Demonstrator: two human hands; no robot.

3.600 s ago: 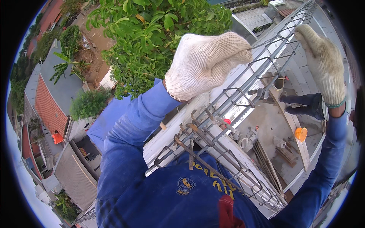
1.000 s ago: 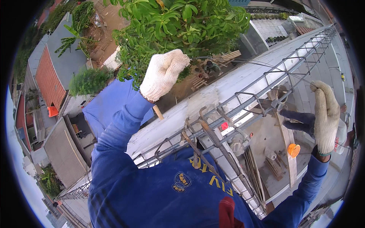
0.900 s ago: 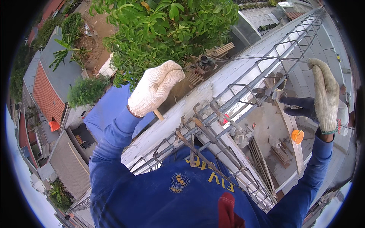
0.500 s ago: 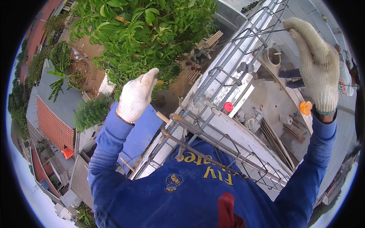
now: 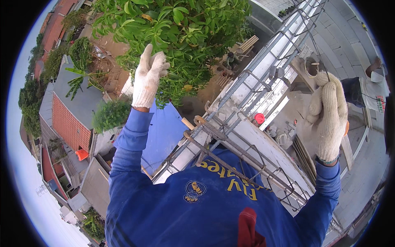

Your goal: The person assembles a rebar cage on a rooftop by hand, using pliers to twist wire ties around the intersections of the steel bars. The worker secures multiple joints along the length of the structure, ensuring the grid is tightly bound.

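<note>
left hand (image 5: 150,76): white knit glove, fingers released, raised against green leafy tree (image 5: 181,33) | right hand (image 5: 329,113): fingers clenched on thin dark wire (image 5: 314,43) | grey steel rebar cage (image 5: 247,82) between

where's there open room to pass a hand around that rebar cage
Open air lies left of the rebar cage, between it and the raised left hand by the tree. There is another gap between the cage and the right hand. Inside the cage it is crowded: bars and stirrups sit close, with a red cap beside them.
</note>
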